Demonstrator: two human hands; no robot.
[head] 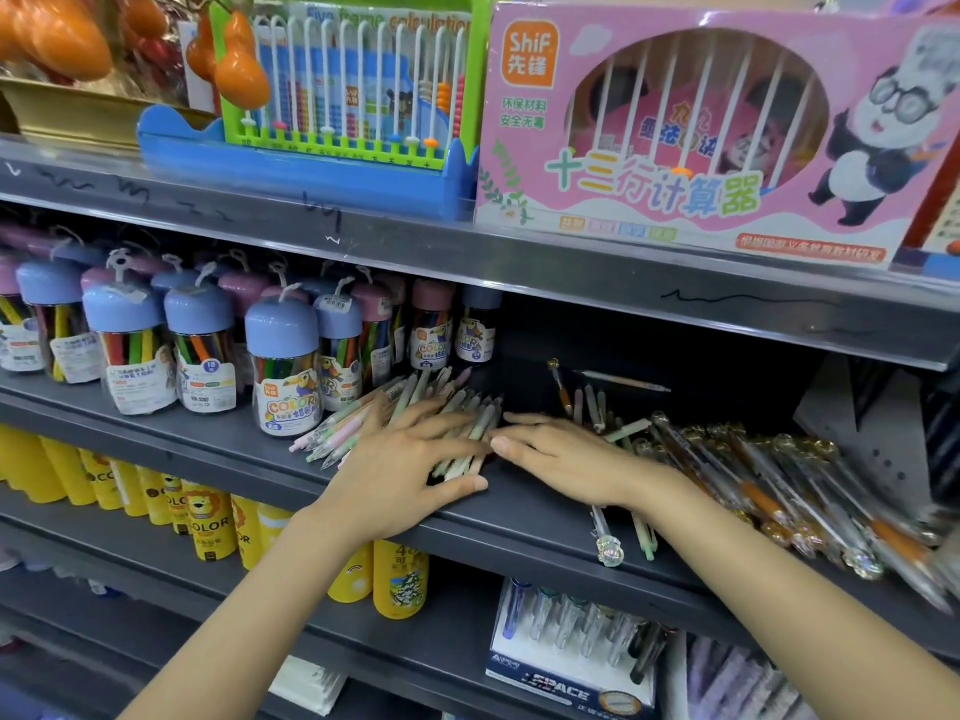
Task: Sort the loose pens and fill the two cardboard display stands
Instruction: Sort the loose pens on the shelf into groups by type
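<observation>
pastel pens (457,407) lie heaped on the dark middle shelf (218,449), and the left hand (410,459) rests flat on the heap with fingers straight and spread, thumb along the shelf's front edge. beside it the right hand (566,459) lies flat too, fingers straight and pointing left, fingertips just beside the left hand's. right of that hand sprawls a pile of clear pens with orange grips (779,485), while jars of colour pencils (283,366) stand to the left.

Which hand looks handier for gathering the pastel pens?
Probably the left hand: it already lies flat on the pastel pens. The right hand rests beside them, nearer the clear pens.
</observation>
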